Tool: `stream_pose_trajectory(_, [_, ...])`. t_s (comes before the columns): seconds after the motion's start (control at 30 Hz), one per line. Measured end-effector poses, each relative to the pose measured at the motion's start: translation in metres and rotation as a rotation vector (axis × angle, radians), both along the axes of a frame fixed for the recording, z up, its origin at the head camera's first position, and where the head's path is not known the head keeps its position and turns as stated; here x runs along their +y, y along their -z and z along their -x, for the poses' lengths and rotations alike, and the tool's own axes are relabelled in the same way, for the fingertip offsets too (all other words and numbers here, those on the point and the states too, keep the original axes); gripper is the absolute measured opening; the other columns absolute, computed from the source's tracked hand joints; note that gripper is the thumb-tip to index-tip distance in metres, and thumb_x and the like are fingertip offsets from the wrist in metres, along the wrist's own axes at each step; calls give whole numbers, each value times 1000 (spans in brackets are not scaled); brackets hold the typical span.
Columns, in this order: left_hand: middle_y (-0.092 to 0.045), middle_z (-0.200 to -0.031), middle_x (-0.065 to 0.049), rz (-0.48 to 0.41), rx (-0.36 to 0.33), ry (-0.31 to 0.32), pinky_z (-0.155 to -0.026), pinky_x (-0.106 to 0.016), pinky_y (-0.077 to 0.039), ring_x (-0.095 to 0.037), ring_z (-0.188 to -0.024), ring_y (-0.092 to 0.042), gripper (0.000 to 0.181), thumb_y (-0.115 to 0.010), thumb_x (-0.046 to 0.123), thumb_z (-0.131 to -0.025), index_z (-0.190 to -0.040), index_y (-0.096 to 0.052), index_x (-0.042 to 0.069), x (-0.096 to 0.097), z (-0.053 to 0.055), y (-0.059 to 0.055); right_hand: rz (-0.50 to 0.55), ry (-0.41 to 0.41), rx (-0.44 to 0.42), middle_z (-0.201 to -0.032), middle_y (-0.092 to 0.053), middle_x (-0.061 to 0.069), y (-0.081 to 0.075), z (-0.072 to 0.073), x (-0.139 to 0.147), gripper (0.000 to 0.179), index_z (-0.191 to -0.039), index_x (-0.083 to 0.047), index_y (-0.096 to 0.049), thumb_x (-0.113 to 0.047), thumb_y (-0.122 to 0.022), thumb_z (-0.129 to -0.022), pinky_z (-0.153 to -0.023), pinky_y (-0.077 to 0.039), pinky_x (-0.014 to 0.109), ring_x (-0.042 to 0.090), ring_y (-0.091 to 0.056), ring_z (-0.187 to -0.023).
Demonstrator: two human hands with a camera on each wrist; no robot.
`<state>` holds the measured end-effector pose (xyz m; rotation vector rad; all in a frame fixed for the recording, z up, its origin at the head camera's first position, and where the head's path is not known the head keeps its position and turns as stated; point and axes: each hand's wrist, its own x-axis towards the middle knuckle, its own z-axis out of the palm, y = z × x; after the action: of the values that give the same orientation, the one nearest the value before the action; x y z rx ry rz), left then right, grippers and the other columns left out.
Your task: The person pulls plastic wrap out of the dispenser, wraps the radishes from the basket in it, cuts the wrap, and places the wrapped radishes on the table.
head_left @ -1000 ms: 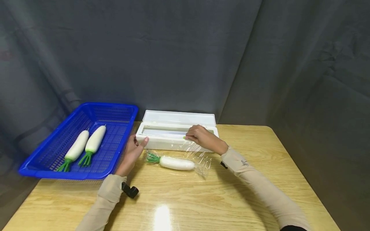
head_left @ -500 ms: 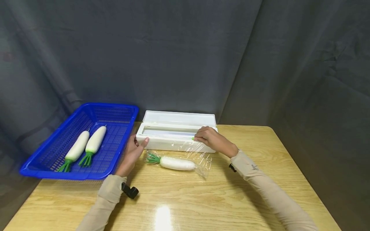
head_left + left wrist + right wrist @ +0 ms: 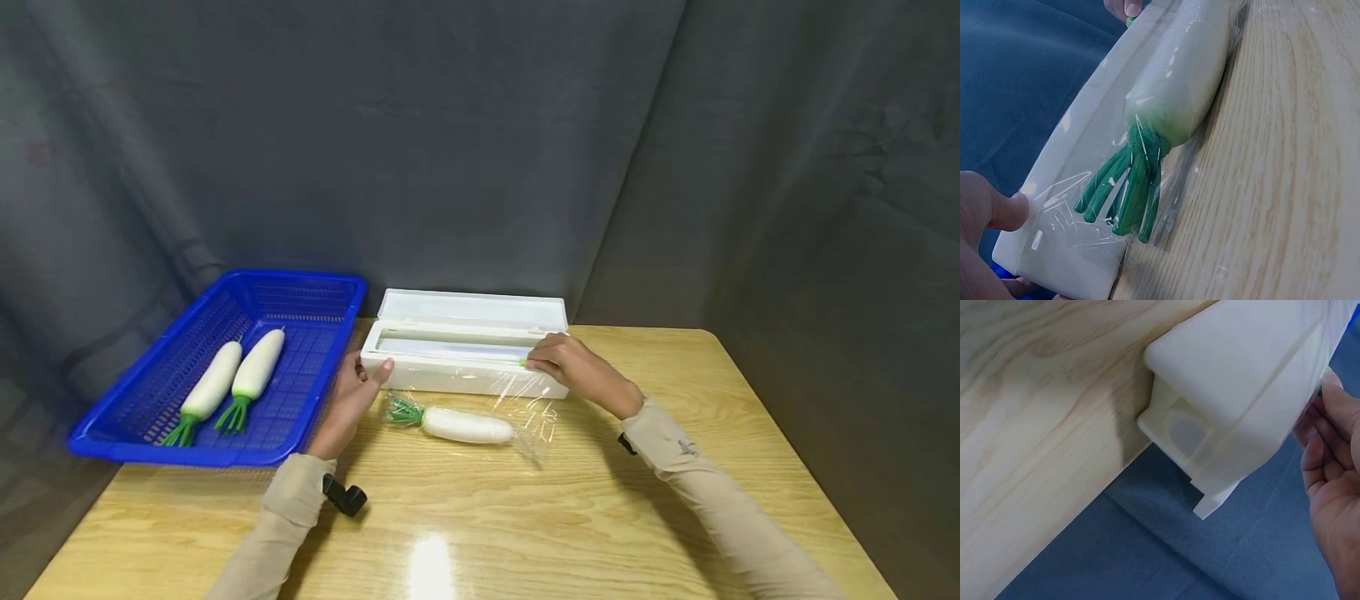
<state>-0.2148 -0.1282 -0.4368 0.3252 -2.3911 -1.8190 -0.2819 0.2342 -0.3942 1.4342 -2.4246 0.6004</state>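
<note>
On tabletop (image 3: 585,517), blue basket (image 3: 247,457) holds two radishes (image 3: 258,365), left hand (image 3: 348,407) grips box (image 3: 442,375), right hand (image 3: 583,372) pinches green tab (image 3: 522,362).

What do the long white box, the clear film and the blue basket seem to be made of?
White box: probably smooth plastic, fairly matt; its corners are rounded and look moulded.
Clear film: very likely thin, glossy plastic; it is see-through, with wrinkles and bright highlights.
Blue basket: probably moulded plastic with slight sheen; evenly coloured, with regular holes.

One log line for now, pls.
left hand: grips white rectangular box | right hand: pinches small green tab | white green-topped radish: under clear plastic film | two white radishes: in blue plastic basket
</note>
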Motion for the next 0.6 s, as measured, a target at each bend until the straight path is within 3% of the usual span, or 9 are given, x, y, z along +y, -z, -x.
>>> stream_pose_trajectory(0.27, [-52,-138,-32,7,-8,-10,-104,-46,-44,-36,-124,-51,67,-61,20,-106,-155,-29,-12,3,1,2,13,-14,41,-82,-73,2,3,-1,12,6,-93,-3,-77,-3,-72,-96,-79,-56,38,11,-62,-73])
stream_pose_trajectory(0.4, [-54,-136,-33,21,3,-17,-98,-39,-47,-36,-122,-55,66,-62,19,-106,-154,-31,-13,5,2,3,8,-8,53,-85,-73,2,4,-2,19,5,-94,-3,-78,-3,-73,-96,-78,-56,36,13,-63,-77])
stream_pose_trajectory(0.6, [-52,-119,-21,35,22,-25,-86,-30,-42,-26,-105,-49,64,-63,19,-105,-152,-34,-13,1,1,2,20,-1,100,-85,-69,3,5,-1,32,8,-91,-3,-75,5,-76,-89,-82,-58,40,14,-62,-80])
